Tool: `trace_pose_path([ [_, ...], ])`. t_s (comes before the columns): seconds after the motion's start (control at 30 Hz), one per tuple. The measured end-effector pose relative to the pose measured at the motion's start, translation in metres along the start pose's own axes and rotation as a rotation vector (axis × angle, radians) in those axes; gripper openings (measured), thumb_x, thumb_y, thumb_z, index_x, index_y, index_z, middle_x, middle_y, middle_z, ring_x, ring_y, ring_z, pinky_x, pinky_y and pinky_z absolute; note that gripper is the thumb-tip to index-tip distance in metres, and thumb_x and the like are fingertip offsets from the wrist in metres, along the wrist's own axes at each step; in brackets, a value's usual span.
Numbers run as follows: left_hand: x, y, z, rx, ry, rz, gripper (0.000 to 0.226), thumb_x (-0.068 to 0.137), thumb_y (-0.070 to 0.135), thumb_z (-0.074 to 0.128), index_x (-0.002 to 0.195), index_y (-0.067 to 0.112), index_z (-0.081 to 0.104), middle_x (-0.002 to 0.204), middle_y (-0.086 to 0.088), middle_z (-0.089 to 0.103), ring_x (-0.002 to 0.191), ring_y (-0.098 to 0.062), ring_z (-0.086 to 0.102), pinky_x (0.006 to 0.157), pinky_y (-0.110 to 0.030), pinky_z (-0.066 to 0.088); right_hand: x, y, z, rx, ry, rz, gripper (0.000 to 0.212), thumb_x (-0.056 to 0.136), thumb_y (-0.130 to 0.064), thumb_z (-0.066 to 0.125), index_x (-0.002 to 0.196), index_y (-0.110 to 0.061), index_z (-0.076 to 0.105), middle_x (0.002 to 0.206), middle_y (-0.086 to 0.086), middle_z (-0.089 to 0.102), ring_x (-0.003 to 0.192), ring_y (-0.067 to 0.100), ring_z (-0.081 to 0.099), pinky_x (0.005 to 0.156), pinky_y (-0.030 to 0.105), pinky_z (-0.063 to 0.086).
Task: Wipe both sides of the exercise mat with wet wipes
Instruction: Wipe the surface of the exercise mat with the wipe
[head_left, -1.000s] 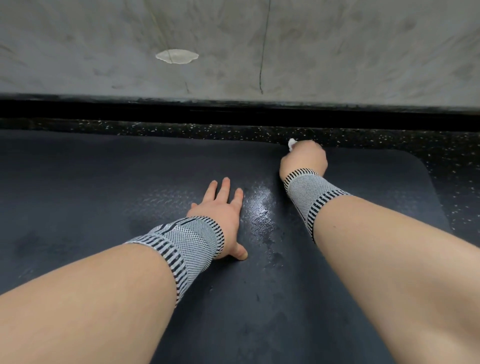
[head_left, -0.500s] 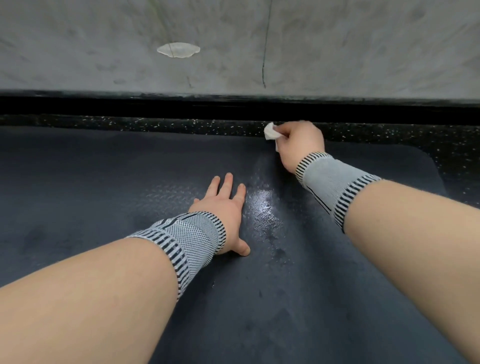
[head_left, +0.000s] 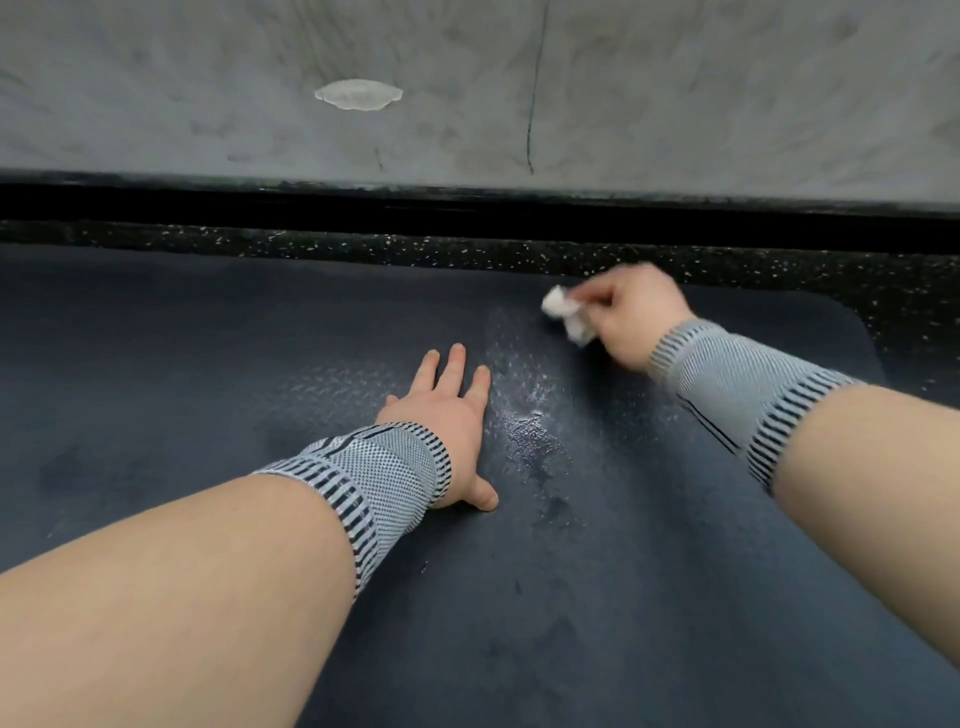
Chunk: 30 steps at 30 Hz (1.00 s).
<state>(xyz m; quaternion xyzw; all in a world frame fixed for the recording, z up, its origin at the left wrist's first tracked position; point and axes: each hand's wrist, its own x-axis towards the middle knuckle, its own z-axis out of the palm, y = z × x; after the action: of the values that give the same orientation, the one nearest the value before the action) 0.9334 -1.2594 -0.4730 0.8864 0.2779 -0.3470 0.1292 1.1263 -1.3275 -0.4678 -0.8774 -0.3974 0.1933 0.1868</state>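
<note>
A dark blue exercise mat (head_left: 208, 364) lies flat on the floor and fills most of the view, with a wet, shiny streak (head_left: 524, 415) near its middle. My left hand (head_left: 447, 415) rests flat on the mat, fingers straight, just left of the streak. My right hand (head_left: 634, 317) grips a crumpled white wet wipe (head_left: 566, 314) near the mat's far edge, to the right of the streak. The wipe sticks out to the left of my fingers. Both wrists wear grey striped sleeves.
Black speckled rubber flooring (head_left: 779, 265) borders the mat at the far side and right. Behind it runs a black baseboard (head_left: 467, 208) under a grey concrete wall (head_left: 675, 93) with a pale patch (head_left: 358, 94). The mat's rounded far right corner (head_left: 857, 322) is visible.
My right hand with the wipe has swept back toward me and slightly right from the mat's far edge. My left hand has stayed flat in place.
</note>
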Motion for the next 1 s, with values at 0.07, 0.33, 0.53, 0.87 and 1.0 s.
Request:
trace_pose_path([
  [0.07, 0.000, 0.000, 0.001, 0.003, 0.004, -0.005, 0.133, 0.069, 0.059, 0.079, 0.154, 0.023, -0.017, 0.158, -0.002, -0.032, 0.148, -0.026, -0.021, 0.119, -0.052, 0.020, 0.026, -0.007, 0.009, 0.016, 0.116, 0.151, 0.026, 0.091, -0.019, 0.056, 0.114, -0.021, 0.069, 0.113, 0.003, 0.067, 0.104, 0.018, 0.061, 0.082, 0.017, 0.040],
  [0.33, 0.002, -0.003, 0.004, 0.003, 0.027, 0.002, 0.135, 0.067, 0.059, 0.080, 0.155, 0.022, -0.015, 0.159, -0.003, -0.030, 0.149, -0.026, -0.020, 0.119, -0.052, 0.022, -0.072, -0.019, 0.052, -0.185, -0.208, -0.403, 0.027, 0.093, -0.015, 0.050, 0.112, -0.024, 0.068, 0.106, 0.005, 0.057, 0.097, 0.026, 0.058, 0.086, 0.033, 0.046],
  [0.53, 0.003, -0.001, 0.003, 0.010, 0.017, -0.004, 0.135, 0.067, 0.060, 0.080, 0.154, 0.023, -0.017, 0.158, -0.002, -0.031, 0.148, -0.027, -0.020, 0.119, -0.052, 0.022, -0.047, 0.016, 0.008, -0.127, -0.142, -0.159, 0.027, 0.087, -0.016, 0.059, 0.109, -0.025, 0.071, 0.111, 0.002, 0.063, 0.106, 0.022, 0.057, 0.090, 0.022, 0.039],
  [0.87, 0.003, -0.002, 0.005, 0.035, 0.037, -0.011, 0.136, 0.066, 0.062, 0.079, 0.155, 0.023, -0.016, 0.159, -0.003, -0.029, 0.149, -0.026, -0.019, 0.120, -0.050, 0.022, -0.127, 0.005, 0.051, -0.063, -0.217, -0.390, 0.025, 0.087, -0.011, 0.054, 0.103, -0.021, 0.072, 0.096, 0.004, 0.058, 0.085, 0.029, 0.059, 0.078, 0.028, 0.043],
  [1.0, 0.003, -0.001, 0.003, 0.022, 0.034, -0.010, 0.136, 0.065, 0.062, 0.079, 0.154, 0.023, -0.016, 0.160, -0.002, -0.028, 0.149, -0.026, -0.019, 0.119, -0.051, 0.022, -0.097, 0.028, 0.030, -0.084, 0.004, -0.207, 0.030, 0.087, -0.017, 0.048, 0.102, -0.018, 0.074, 0.100, 0.010, 0.063, 0.095, 0.032, 0.060, 0.086, 0.030, 0.043],
])
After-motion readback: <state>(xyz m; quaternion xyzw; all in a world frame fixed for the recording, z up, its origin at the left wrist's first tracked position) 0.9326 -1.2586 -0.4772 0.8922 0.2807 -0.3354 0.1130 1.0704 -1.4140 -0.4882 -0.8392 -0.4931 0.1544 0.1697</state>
